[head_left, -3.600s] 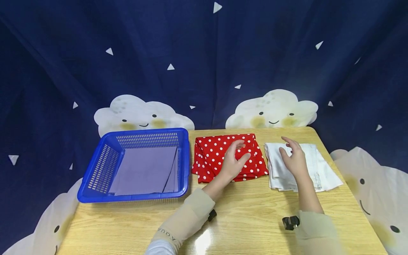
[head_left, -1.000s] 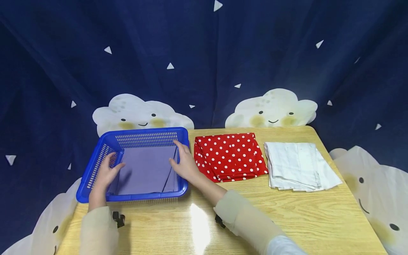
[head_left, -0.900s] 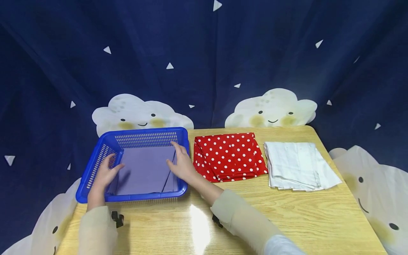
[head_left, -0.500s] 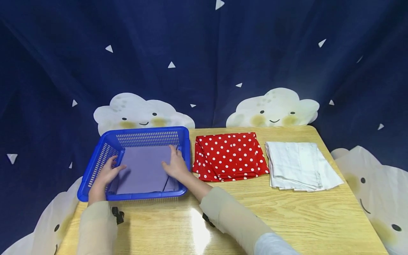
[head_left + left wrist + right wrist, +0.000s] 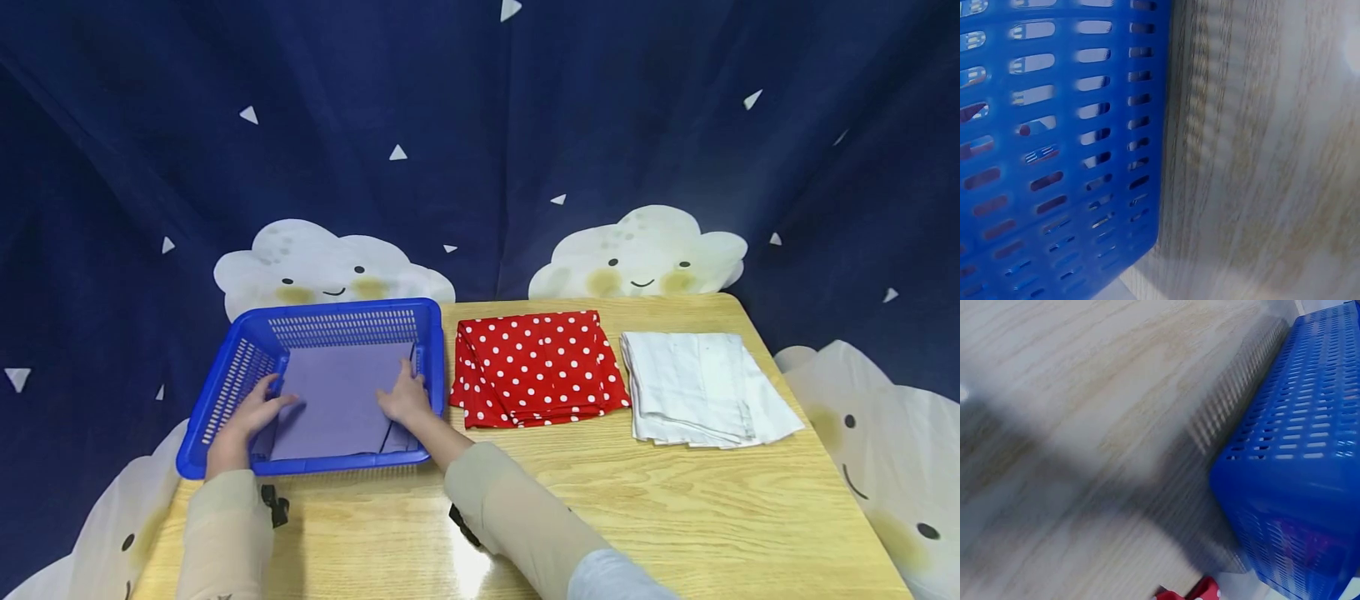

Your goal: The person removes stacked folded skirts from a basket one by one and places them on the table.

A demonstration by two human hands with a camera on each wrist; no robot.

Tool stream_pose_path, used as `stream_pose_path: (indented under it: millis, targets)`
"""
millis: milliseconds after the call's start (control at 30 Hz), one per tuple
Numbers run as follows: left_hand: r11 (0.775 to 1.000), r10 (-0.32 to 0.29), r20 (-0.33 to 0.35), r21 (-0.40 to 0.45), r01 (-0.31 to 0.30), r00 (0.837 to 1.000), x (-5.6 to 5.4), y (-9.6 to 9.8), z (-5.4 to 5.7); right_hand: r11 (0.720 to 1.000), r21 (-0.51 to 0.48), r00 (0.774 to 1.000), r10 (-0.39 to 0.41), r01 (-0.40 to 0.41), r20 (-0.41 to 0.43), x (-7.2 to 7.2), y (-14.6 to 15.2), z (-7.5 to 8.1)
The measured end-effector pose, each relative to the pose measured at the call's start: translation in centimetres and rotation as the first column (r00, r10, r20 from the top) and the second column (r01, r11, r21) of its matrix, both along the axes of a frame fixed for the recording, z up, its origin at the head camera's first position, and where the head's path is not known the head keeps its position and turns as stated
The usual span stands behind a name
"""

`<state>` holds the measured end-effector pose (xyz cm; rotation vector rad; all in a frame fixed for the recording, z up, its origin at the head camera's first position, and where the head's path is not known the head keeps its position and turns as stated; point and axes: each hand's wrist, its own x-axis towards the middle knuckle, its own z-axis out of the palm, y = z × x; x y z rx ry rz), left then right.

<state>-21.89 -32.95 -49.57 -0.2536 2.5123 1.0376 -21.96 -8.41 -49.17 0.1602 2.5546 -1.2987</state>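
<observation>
Inside a blue plastic basket (image 5: pixel 311 467) lie flat, folded lavender sheets (image 5: pixel 337 400); whether they are cloth or paper I cannot tell. My left hand (image 5: pixel 251 417) reaches over the near left side of the basket, thumb and fingers spread apart at the sheets' left edge. On the other side my right hand (image 5: pixel 405 400) is down at the sheets' right edge, thumb over the top sheet and fingers toward the basket's right wall. No grip on the sheets shows. Both wrist views show only the basket's slotted outer wall (image 5: pixel 1060 125) and the table; the hands are out of them.
To the basket's right lies a folded red cloth (image 5: pixel 540 367) with white dots. Farther right is a folded white cloth (image 5: pixel 697 387). All stand on a wooden table (image 5: pixel 675 517), backed by a dark blue curtain (image 5: pixel 480 150) with clouds and triangles.
Earlier my left hand was over the red cloth and my right over the white one; both have moved left to the basket. Lately my right hand has shifted left and lower along the sheets.
</observation>
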Motion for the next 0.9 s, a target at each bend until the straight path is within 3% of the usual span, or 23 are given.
stream_pose_path:
  millis: [333,633,900]
  targets:
    - [0.998,0.006,0.024,0.062,-0.008,1.000,0.02,0.05,-0.07,0.999,-0.023,0.993,-0.022,0.025,0.115,0.12,-0.31,-0.63]
    - [0.993,0.015,0.016,0.118,-0.016,1.000,-0.11,-0.18,-0.08,1.000,-0.015,0.995,-0.001,0.003,0.097,0.16,-0.30,-0.68]
    - [0.990,0.024,0.040,0.141,-0.030,0.999,-0.18,-0.27,-0.33,0.998,-0.038,0.988,0.046,-0.041,0.144,0.27,-0.18,-0.60]
